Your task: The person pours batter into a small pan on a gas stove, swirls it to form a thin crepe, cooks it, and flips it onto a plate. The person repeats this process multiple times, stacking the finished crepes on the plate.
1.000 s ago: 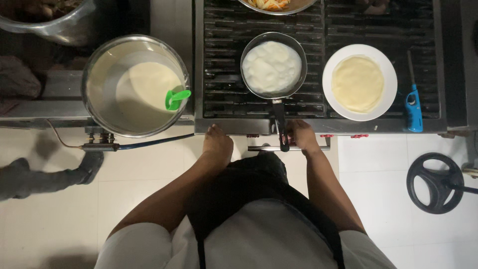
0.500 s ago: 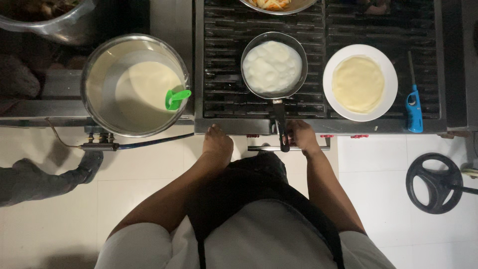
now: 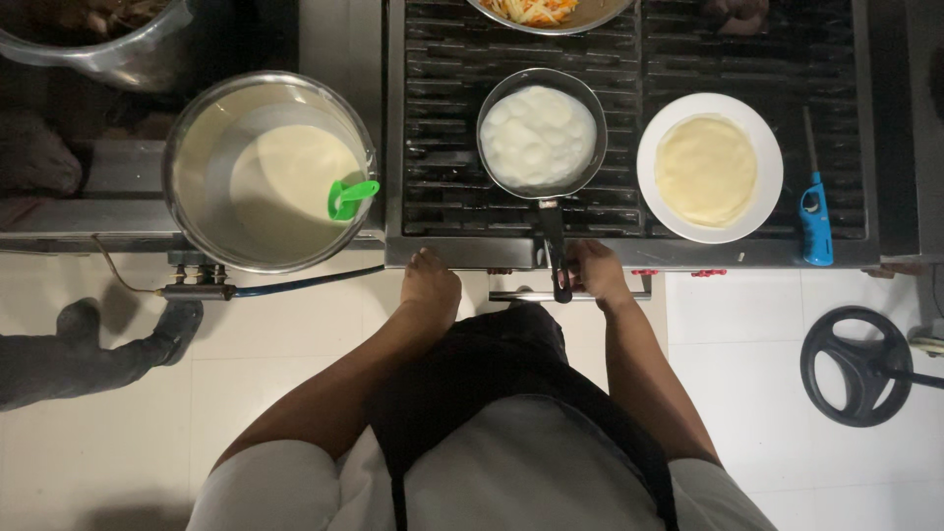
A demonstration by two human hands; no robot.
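Your right hand (image 3: 594, 275) was closed around the end of the small black frying pan's (image 3: 542, 133) handle (white batter bubbling inside), its long axis running straight away onto the grate, while your left hand (image 3: 430, 287) rested empty nearby.

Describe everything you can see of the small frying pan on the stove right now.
The small frying pan is round, dark and shallow, with a thin metal rim. It sits flat on the black grate, its straight dark handle pointing toward the person. A pale, bubbly white batter layer covers nearly the whole base. The right hand rests at the handle's end; whether the fingers close around it is unclear. The left hand rests on the stove edge, clear of the pan.
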